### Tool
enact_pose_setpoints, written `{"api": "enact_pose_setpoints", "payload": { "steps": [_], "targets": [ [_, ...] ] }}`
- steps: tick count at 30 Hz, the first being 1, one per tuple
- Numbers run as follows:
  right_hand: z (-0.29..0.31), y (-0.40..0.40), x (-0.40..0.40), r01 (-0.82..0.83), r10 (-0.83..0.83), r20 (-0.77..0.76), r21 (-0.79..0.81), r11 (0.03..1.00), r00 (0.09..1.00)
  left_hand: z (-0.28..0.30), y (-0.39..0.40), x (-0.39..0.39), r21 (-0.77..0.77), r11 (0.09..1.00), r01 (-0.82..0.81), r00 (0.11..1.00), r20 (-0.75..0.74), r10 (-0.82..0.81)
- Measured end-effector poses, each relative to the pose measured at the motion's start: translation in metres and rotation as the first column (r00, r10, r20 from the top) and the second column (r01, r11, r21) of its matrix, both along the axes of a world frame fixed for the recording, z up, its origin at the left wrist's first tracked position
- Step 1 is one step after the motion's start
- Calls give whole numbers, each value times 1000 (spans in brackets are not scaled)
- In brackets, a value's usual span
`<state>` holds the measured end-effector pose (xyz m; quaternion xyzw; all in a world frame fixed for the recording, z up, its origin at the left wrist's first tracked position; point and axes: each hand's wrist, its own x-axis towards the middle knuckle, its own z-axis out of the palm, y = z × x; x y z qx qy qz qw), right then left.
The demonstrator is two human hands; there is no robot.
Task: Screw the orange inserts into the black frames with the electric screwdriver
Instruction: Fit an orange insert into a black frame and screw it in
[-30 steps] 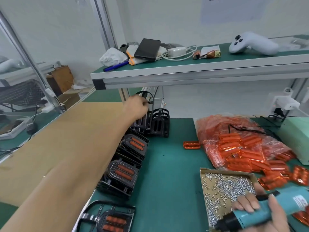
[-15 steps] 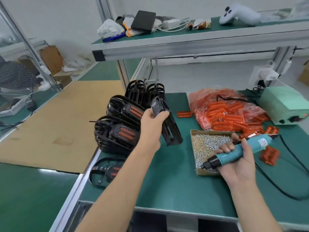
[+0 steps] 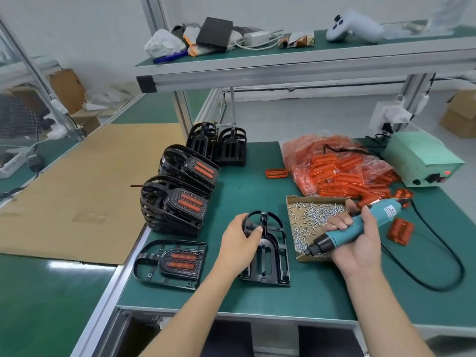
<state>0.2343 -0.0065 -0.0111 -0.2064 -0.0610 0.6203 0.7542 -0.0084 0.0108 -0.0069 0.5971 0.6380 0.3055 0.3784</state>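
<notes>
The empty black frame [image 3: 268,253] lies flat on the green surface [image 3: 322,289] at the near edge, just left of the cardboard tray of screws [image 3: 313,220]. The left hand [image 3: 238,243] grips its rounded far end, fingers curled over the rim and thumb hooked inside. The right hand [image 3: 356,240] holds the electric screwdriver [image 3: 353,228], fingers wrapped round the teal barrel, with the bit pointing down-left at the tray's near corner.

This looks like the start of a new unit: a frame is set down but carries no orange insert yet. The next move calls for 1 insert, most likely the loose one [image 3: 276,173] beside the bag of orange inserts [image 3: 334,168], seated in the frame's slots, then a screw picked up on the bit.

To the left, 1 finished frame [image 3: 171,264] lies flat with its orange bars showing, and 2 stacks of finished frames [image 3: 177,199] stand behind it. More empty frames [image 3: 219,145] stand upright at the back. A green power box [image 3: 422,158] sits at the far right, and the screwdriver's black cable [image 3: 443,256] loops across the mat. An overhead shelf [image 3: 296,68] carries a white controller [image 3: 353,27], a charger and oddments. A brown sheet [image 3: 85,191] covers the neighbouring bench.
</notes>
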Motion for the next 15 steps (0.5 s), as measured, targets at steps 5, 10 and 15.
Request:
{"api": "enact_pose_setpoints", "payload": {
  "steps": [5, 10, 15],
  "targets": [
    [4, -2, -1, -10, 10, -24, 1, 1000, 1000, -5, -5, 6, 72, 994, -82, 992, -91, 89],
    [9, -5, -2, 5, -6, -71, -6, 1000, 997, 16, -4, 28, 462, 887, -11, 959, -247, 141],
    [9, -6, -1, -16, 17, -68, 16, 1000, 998, 42, 14, 85, 276, 752, 599, 629, -743, -229]
  ]
}}
